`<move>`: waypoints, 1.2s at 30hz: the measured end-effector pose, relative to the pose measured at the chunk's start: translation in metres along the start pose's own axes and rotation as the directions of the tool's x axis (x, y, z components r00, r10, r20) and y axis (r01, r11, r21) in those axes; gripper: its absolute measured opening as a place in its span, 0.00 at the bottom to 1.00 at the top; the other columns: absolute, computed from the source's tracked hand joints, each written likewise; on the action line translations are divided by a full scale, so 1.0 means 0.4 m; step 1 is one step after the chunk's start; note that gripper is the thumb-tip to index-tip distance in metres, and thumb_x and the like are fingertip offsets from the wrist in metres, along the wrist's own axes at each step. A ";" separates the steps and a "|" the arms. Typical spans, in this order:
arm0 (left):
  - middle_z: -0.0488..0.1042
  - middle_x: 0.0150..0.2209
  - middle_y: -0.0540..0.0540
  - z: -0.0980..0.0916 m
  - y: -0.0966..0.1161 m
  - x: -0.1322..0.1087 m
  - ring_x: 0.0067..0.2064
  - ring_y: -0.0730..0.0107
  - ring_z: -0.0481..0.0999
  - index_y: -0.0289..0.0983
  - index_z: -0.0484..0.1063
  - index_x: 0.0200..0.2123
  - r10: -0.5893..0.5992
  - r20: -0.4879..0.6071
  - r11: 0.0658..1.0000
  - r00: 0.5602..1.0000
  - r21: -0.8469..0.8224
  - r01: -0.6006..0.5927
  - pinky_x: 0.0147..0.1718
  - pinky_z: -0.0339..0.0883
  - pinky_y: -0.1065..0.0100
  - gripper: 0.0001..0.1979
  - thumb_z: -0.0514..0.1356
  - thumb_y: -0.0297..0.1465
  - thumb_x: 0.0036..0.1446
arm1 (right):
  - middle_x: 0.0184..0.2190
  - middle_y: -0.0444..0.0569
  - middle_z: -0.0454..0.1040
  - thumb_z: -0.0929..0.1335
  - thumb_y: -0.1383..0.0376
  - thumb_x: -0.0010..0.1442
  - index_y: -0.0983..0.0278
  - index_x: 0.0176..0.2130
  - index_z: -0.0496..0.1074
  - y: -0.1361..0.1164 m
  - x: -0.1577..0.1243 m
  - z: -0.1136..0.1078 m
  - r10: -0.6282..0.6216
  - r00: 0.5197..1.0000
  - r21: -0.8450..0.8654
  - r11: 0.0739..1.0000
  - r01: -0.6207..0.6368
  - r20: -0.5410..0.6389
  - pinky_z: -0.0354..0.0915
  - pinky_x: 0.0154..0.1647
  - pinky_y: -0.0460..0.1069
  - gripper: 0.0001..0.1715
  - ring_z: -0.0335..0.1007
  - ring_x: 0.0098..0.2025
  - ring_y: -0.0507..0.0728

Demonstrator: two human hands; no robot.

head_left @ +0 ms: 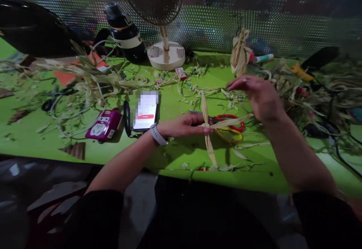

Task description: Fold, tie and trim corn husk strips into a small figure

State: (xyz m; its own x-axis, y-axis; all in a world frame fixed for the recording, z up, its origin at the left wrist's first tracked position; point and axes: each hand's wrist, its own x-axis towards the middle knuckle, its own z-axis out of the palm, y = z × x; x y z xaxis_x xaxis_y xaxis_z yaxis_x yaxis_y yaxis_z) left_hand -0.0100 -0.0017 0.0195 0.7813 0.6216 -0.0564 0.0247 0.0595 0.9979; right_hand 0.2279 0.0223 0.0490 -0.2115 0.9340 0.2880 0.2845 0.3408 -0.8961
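Observation:
My left hand [190, 124], with a watch [158, 134] at its wrist, pinches crossed strips of dried corn husk [208, 145] between thumb and fingers. One strip runs up and down, another points right. Beneath them, scissors [240, 122] with red and yellow handles lie on the green table [181, 155]. To the right, my right hand [261, 96] is raised over the table, its fingers stretched to the left with nothing visible in them. Loose husk scraps [233, 96] lie below those fingers.
A lit phone [145, 117] and a purple power socket [103, 125] lie left. Behind stand a fan [166, 55], a dark bottle [127, 40] and a husk bundle [240, 55]. Husk piles [87, 75] and cables [338, 151] cover both sides. A perforated metal panel [215, 26] borders the back.

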 end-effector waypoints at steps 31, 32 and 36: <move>0.61 0.16 0.55 0.034 -0.046 0.000 0.17 0.82 0.58 0.34 0.76 0.35 -0.133 0.095 0.932 0.987 -0.328 0.157 0.16 0.49 0.76 0.15 0.62 0.41 0.57 | 0.30 0.46 0.79 0.76 0.56 0.49 0.65 0.29 0.77 0.031 -0.047 0.167 0.227 0.918 0.565 0.732 -0.380 0.324 0.71 0.35 0.47 0.15 0.73 0.32 0.51; 0.66 0.18 0.53 0.037 -0.047 0.005 0.18 0.80 0.64 0.35 0.76 0.36 -0.100 0.017 0.911 0.995 -0.401 0.098 0.18 0.54 0.76 0.14 0.62 0.41 0.57 | 0.32 0.47 0.79 0.75 0.57 0.51 0.65 0.30 0.77 0.036 -0.039 0.160 0.243 0.931 0.573 0.736 -0.361 0.273 0.71 0.35 0.47 0.13 0.73 0.32 0.51; 0.80 0.35 0.44 0.031 -0.046 0.022 0.38 0.67 0.80 0.36 0.73 0.44 -0.021 -0.275 0.796 0.961 -0.587 -0.150 0.36 0.71 0.69 0.14 0.61 0.39 0.58 | 0.35 0.45 0.78 0.69 0.64 0.56 0.62 0.32 0.75 0.066 -0.013 0.141 0.370 0.928 0.616 0.740 -0.271 -0.037 0.71 0.40 0.49 0.04 0.74 0.37 0.52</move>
State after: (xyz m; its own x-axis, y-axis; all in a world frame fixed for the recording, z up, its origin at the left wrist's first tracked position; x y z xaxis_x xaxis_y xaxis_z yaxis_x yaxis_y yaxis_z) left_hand 0.0044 -0.0070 0.0009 0.5794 0.8108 -0.0839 -0.4634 0.4123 0.7844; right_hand 0.1838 0.0203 0.0046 -0.0566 0.9970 -0.0521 -0.3081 -0.0670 -0.9490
